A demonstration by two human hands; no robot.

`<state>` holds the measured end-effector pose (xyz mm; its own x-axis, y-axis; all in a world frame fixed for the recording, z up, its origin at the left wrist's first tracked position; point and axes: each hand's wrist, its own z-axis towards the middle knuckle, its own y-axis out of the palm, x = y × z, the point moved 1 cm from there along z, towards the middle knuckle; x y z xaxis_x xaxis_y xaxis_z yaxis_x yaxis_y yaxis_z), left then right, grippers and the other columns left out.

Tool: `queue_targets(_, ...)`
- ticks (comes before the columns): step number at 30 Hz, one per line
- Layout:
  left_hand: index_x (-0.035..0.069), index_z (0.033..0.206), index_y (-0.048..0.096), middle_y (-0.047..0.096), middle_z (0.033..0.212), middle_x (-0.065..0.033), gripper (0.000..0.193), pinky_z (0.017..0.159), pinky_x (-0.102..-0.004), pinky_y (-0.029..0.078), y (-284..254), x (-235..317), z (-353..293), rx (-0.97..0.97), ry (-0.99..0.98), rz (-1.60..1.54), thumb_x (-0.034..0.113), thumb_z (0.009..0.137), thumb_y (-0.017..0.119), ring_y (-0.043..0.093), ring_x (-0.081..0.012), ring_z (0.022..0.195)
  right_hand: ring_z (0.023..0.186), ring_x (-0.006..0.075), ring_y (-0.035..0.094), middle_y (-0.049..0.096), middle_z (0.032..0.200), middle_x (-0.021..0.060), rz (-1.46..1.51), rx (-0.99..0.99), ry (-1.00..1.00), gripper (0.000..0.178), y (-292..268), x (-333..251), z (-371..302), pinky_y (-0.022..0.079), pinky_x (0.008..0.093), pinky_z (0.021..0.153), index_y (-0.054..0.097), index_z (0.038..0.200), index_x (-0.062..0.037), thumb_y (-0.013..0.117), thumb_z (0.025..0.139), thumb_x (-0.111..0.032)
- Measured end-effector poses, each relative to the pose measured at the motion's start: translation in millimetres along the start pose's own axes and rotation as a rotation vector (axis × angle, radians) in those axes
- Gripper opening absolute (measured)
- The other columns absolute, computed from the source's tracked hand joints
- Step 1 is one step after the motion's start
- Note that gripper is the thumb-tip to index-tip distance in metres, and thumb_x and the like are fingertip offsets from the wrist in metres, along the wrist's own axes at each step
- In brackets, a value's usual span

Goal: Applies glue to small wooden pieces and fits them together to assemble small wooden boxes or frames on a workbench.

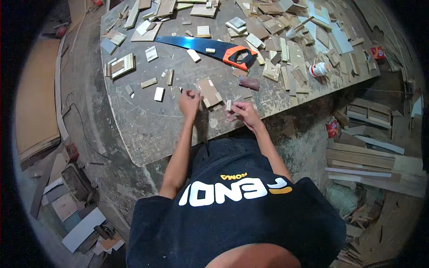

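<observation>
My right hand (246, 114) pinches a small striped wood block (229, 105), held upright over the table's near edge. To its left, my left hand (190, 103) is closed with curled fingers; a small dark bit shows at its fingertips, too small to name. Between the hands lies a flat brown wood piece (208, 91) with pale strips along its lower end. Just left of my left hand are a white block (159, 94) and a narrow wood strip (170, 77). Beyond my right hand rests a dark reddish-brown block (249, 83).
Across the worn table (147, 129), a handsaw (196, 46) with an orange and black handle lies beyond my hands. Wood offcuts (272, 71) crowd the far and right sides, near a white bottle (318, 69). Boards (362, 158) lie on the floor at right.
</observation>
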<state>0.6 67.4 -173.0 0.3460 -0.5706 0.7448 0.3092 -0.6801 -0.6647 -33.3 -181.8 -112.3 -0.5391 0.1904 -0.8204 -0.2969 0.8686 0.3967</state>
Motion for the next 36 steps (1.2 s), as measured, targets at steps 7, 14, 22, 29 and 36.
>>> queue_targets(7,0.005,0.120,0.062,0.066,0.106,-0.0049,0.032,0.082,-0.0283,0.048,-2,119,-68,-0.745,-0.085,-0.703,0.022,0.093,0.061,0.059,-0.0137,0.094,0.082,0.0136,0.066,0.066,0.097,0.0062,0.155,-0.165,0.136,0.027,-43,-19,1,0.058,0.0306,0.071,0.064,0.107,0.0007,0.056,0.097,-0.023)
queue_targets(14,0.003,0.115,0.062,0.066,0.104,-0.0059,0.026,0.084,-0.0276,0.048,61,157,-90,-0.722,-0.139,-0.861,0.012,0.091,0.063,0.060,-0.0127,0.092,0.074,0.0127,0.066,0.067,0.085,0.0054,0.256,-0.292,0.173,0.027,-115,-54,0,0.057,0.0292,0.066,0.066,0.102,0.0009,0.060,0.095,-0.025)
queue_targets(22,0.004,0.122,0.060,0.062,0.102,-0.0013,0.034,0.071,-0.0266,0.050,97,185,-93,-0.537,-0.349,-1.153,0.019,0.092,0.064,0.058,-0.0093,0.084,0.066,0.0105,0.061,0.068,0.082,0.0050,-0.415,0.639,-0.563,0.028,-269,-131,40,0.049,0.0254,0.058,0.068,0.098,-0.0017,0.078,0.077,-0.017)
queue_targets(29,0.000,0.129,0.056,0.063,0.100,-0.0026,0.042,0.070,-0.0268,0.048,90,221,-83,-0.550,-0.291,-1.083,0.022,0.093,0.062,0.057,-0.0108,0.081,0.083,0.0246,0.065,0.064,0.089,0.0114,-1.155,0.956,-0.843,0.056,-330,-304,94,0.051,0.0363,0.073,0.065,0.116,-0.0147,0.085,0.065,-0.030)
queue_targets(36,-0.002,0.126,0.058,0.062,0.091,-0.0025,0.046,0.072,-0.0275,0.050,92,239,-66,-0.548,-0.352,-1.031,0.021,0.088,0.070,0.055,-0.0099,0.075,0.090,0.0359,0.061,0.065,0.095,0.0155,-1.260,0.811,-0.575,0.028,-367,-328,138,0.049,0.0429,0.079,0.071,0.096,-0.0085,0.070,0.079,-0.031)
